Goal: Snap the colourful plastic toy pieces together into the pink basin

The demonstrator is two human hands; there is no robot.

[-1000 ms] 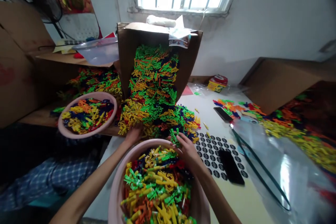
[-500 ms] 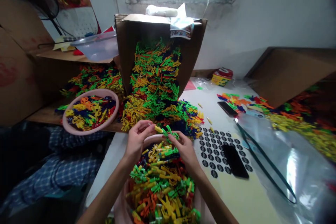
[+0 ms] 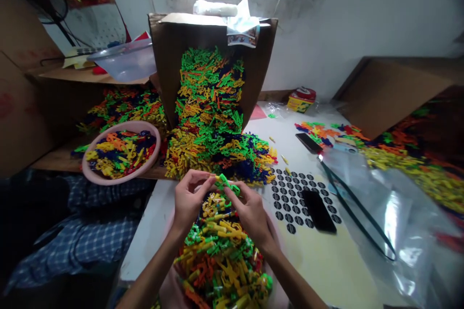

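Observation:
Over the near pink basin [image 3: 171, 287], my two hands meet, fingers closed in a pinch. My right hand [image 3: 251, 210] grips a small green plastic toy figure [image 3: 225, 183] between thumb and fingers. My left hand [image 3: 189, 200] pinches a small yellow plastic piece [image 3: 217, 178] against the figure's left end; the fingers hide most of it. Below, yellow, green and orange plastic toys [image 3: 232, 241] fill the basin, several with yellow tubes and clear wrapping.
Behind stands an open carton [image 3: 266, 53] spilling colourful toy pieces [image 3: 210, 106]. At left is another pink basin [image 3: 158, 147] beside a person's plaid-clad leg [image 3: 83, 236]. Rightward lie a sheet of round black stickers [image 3: 286, 206], phones [image 3: 319, 211], a dark strap [image 3: 358, 212] and clear plastic bags [image 3: 395, 212].
My hands have come closer together, and the yellow piece now meets the green figure with less of it showing. The whole view has shifted slightly.

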